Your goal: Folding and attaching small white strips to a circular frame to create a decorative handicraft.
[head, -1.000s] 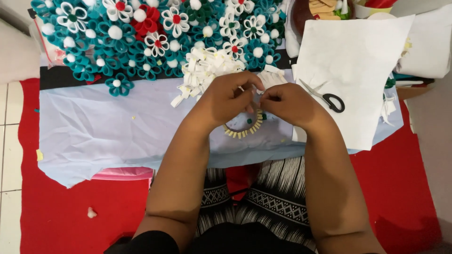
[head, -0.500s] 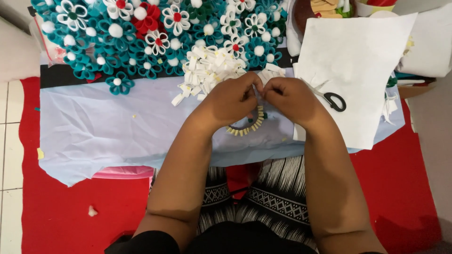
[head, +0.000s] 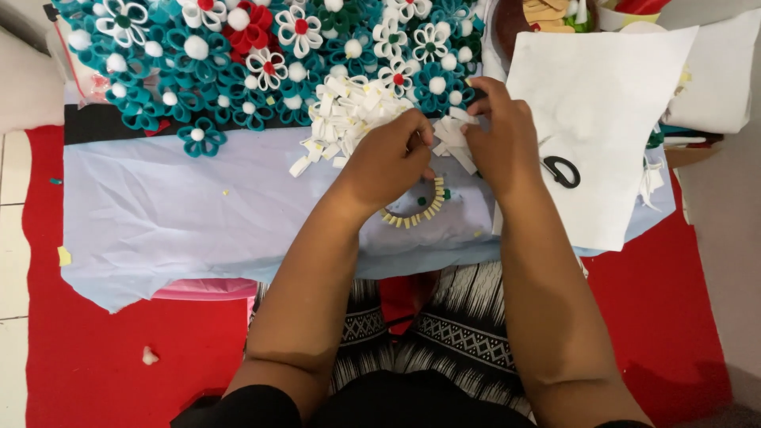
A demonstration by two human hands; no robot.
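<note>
My left hand (head: 390, 155) and my right hand (head: 501, 139) meet over a pile of small white felt pieces (head: 349, 111) on a pale blue cloth (head: 174, 214). The left hand's fingers are curled and pinch at something small between the hands; what it is stays hidden. The right hand's fingers close on a bunch of white felt strips (head: 453, 143). Just below the hands lies a curved row of yellowish felt bits (head: 416, 214).
Teal, white and red felt flowers (head: 238, 55) crowd the far edge. A white felt sheet (head: 602, 127) with black-handled scissors (head: 561, 170) lies to the right. A red mat (head: 666, 317) covers the floor, and my patterned skirt (head: 452, 333) is below.
Both hands have shifted slightly away from me, toward the white felt pile. The right hand now reaches the white strips beside the flowers.
</note>
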